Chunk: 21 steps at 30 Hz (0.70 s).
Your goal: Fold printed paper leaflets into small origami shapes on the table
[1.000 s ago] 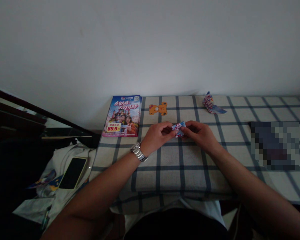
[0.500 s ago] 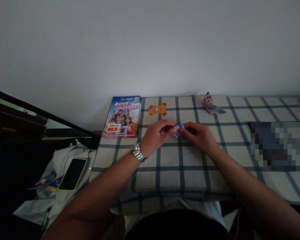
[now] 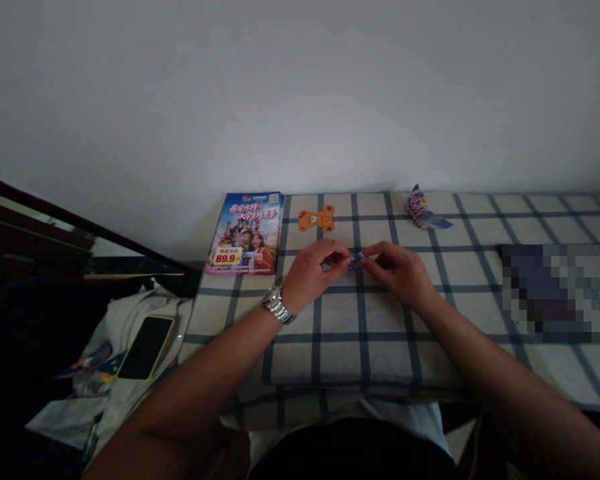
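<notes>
2 bare hands over the table, working on 1 small piece of folded printed paper [image 3: 355,263], blue with red-white print. Paper sits between the fingertips, above the checked tablecloth [image 3: 340,353]; can't tell if it touches the cloth. Left hand [image 3: 311,272]: thumb and index nearly closed, pinching the paper's left end. Right hand [image 3: 401,272]: same pinch on the right end, remaining fingers curled. Most of the paper is hidden by fingers, fold shape not readable. Steel watch [image 3: 279,305] on left wrist. Beyond the left hand: flat bear cutout [image 3: 316,219], with a leaflet [image 3: 244,233] to its left, 89.9 printed on it. Beyond the right hand, near the wall [image 3: 330,100]: 1 folded paper figure [image 3: 420,208] in similar print. Far right: dark item [image 3: 545,293], pixelated, can't identify. Lower left, off the table: pale crumpled bundle [image 3: 120,310], bag or cloth, can't tell. Phone [image 3: 147,348] lies on top of it, screen dark. Colourful scraps [image 3: 93,360] next to the phone; unclear if inside the bundle or on it.
</notes>
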{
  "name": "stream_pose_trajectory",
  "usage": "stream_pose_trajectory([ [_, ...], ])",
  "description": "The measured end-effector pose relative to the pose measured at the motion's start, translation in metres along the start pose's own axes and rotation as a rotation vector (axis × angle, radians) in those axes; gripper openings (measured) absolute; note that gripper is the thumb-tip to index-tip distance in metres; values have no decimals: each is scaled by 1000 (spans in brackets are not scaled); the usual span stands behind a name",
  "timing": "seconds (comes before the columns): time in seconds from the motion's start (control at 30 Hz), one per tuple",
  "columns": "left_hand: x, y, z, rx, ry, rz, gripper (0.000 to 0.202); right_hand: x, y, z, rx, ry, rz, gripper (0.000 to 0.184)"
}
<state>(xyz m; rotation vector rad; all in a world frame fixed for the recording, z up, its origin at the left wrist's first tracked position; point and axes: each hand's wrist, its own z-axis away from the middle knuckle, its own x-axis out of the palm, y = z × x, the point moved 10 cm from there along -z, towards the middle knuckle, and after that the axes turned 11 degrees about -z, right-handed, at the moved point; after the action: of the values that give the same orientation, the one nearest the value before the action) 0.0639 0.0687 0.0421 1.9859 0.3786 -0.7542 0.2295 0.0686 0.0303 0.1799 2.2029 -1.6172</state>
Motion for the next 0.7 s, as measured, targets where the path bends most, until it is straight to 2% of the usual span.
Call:
stream_pose_trajectory([
  [0.27, -1, 9, 0, 72, 15, -58, 8, -1, -3, 0, -33, 7, 28, 25],
  [0.43, -5, 9, 0, 88, 49, -59, 6, 2, -3, 0, -41, -15, 6, 23],
  [0.7, -6, 13, 0, 119, 57, -65, 4, 4, -14, -1, -176, -37, 13, 13],
])
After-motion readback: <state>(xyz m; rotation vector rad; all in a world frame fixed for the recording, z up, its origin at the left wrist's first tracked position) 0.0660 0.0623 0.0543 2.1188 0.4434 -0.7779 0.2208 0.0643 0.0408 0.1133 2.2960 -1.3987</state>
